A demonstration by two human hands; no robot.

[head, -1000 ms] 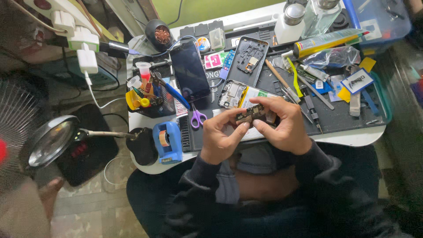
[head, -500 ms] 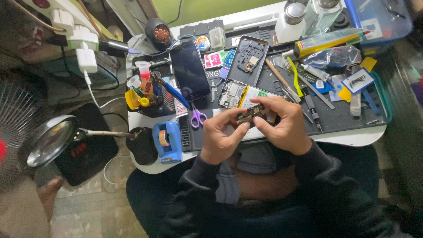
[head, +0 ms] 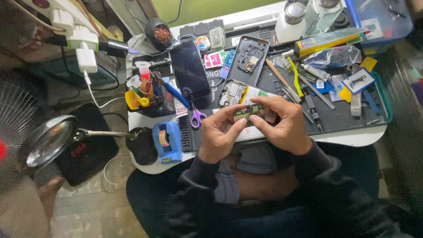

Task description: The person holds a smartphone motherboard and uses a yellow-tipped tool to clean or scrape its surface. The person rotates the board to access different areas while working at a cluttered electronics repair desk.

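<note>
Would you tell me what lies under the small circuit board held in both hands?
Under the circuit board, held by the left hand and right hand, lies the dark work mat with a white sheet; the hands cover the rest.

A small green phone circuit board point(head: 250, 111), studded with metal shields and dark chips, lies roughly level with its long side left to right, pinched at both ends above the near edge of the dark work mat.
</note>
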